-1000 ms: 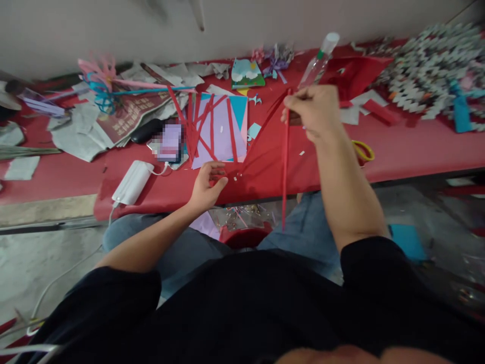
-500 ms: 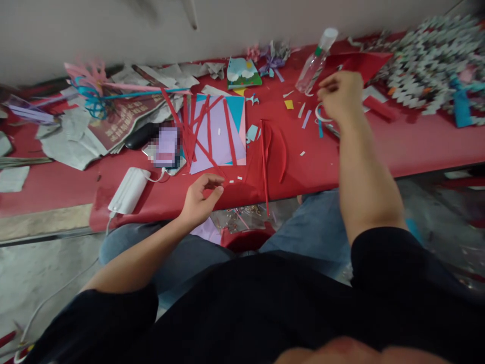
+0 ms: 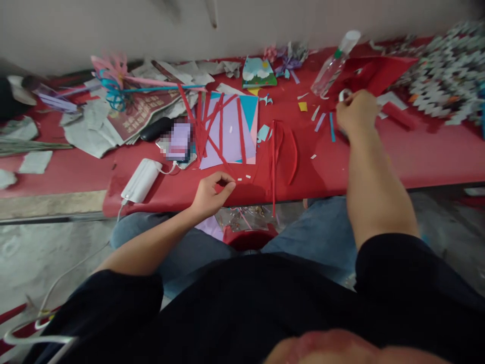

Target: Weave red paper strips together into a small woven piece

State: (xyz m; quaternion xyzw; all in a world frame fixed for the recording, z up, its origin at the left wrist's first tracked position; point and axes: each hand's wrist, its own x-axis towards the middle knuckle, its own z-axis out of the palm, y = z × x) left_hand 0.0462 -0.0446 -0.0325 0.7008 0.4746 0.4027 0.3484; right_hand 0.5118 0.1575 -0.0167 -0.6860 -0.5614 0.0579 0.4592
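On red table | one bottle | left hand fingers pinched | right hand fingers' hold unclear

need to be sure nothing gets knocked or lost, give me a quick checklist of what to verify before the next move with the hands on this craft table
1. Right hand has a firm hold on the small white ring-like thing: cannot tell, its fingers hide most of it.
2. Left hand is free of load: ok, it rests at the table edge with the fingertips pinched together.
3. Red paper strips lie secure: not ok, one hangs over the table edge.
4. Clear bottle is out of the right hand's way: not ok, it lies close beside the hand.
5. Lilac sheet lies flat: ok, red strips lie across it.
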